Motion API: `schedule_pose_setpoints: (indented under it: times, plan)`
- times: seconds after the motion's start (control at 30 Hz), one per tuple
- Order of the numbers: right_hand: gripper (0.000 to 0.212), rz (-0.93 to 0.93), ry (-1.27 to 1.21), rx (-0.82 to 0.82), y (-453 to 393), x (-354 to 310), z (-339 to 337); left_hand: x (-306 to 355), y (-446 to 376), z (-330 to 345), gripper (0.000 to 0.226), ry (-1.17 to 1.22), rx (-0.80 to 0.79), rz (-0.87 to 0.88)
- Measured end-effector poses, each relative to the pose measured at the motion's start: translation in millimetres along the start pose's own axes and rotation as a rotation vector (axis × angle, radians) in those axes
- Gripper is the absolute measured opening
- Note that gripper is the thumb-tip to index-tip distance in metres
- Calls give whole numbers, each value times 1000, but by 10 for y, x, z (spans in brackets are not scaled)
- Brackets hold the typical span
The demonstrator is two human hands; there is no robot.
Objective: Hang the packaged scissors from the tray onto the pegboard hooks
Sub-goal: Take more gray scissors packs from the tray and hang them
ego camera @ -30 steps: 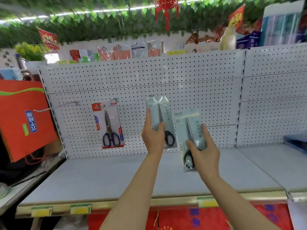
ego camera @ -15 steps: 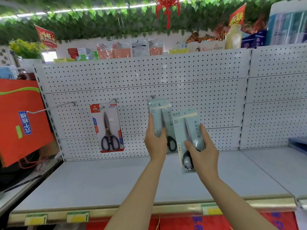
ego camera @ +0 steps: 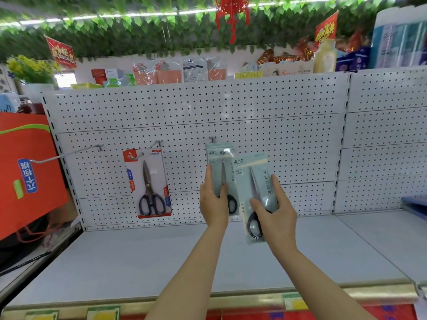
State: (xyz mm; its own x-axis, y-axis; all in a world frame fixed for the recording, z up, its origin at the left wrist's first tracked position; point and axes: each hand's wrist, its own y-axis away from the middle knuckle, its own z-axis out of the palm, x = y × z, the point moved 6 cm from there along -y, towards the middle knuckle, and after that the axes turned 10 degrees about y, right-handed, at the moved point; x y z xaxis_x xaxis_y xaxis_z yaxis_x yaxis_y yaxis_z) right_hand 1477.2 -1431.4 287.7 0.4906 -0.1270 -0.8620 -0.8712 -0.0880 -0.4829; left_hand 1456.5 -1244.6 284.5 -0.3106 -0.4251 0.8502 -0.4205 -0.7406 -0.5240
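My left hand (ego camera: pixel 213 203) grips a pale green scissors pack (ego camera: pixel 219 167) whose top hole sits on a pegboard hook (ego camera: pixel 212 139). My right hand (ego camera: pixel 276 210) holds a second pale green scissors pack (ego camera: pixel 253 181) just right of the first, slightly in front of it and off the board. A red-and-white scissors pack (ego camera: pixel 147 183) hangs from another hook (ego camera: pixel 158 143) to the left. An empty long hook (ego camera: pixel 67 154) sticks out further left. The white pegboard (ego camera: pixel 277 135) spans the back.
A grey shelf (ego camera: pixel 138 262) with a gold front edge lies below the pegboard. A red bag (ego camera: pixel 25 172) hangs at the left. A blue tray corner (ego camera: pixel 414 205) shows at the right edge. Assorted goods line the top of the board.
The left hand's pack has gone up onto the middle hook and now hangs against the board. The right hand's pack stays beside it, nearly unmoved.
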Motion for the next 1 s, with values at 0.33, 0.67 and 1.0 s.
schedule_pose_setpoints:
  times: [0.33,0.67,1.0]
  plan:
    - [75,3,-35,-35,-137,-123,513,452,-406,-321,51,-26,8,198]
    - [77,-3,12,-19,-251,-2,852,460,-652,-137,80,-308,-229,201]
    - [72,-7,139,23,-530,152,1087,267,-830,-7,85,-389,-268,219]
